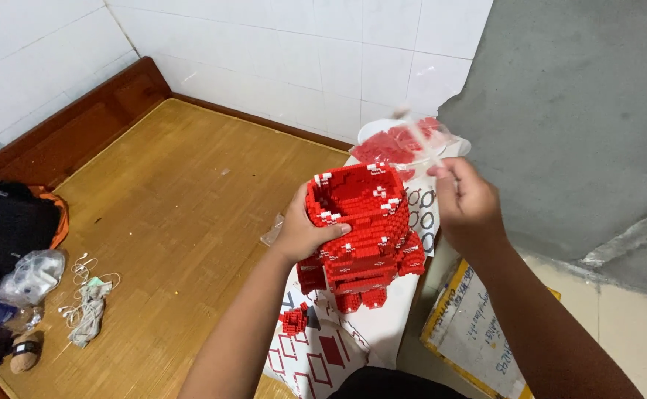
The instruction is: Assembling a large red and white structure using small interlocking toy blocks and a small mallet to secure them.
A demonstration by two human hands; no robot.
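Hands at work: left hand (305, 235) grips a half-built red brick figure (360, 233), top open; right hand (465, 198) pinches a clear bag (419, 140), loose red pieces (390, 148) remaining.

The left hand (303, 233) grips a hollow red brick-built figure (360, 236) with white studs, held upright above a printed instruction sheet (316, 355). The right hand (467, 199) pinches a clear plastic bag (412, 140) of red pieces over a white plate (371, 131). A small red brick cluster (293, 321) lies on the sheet; white earphones (80, 270) rest on the wooden bed board (183, 199).
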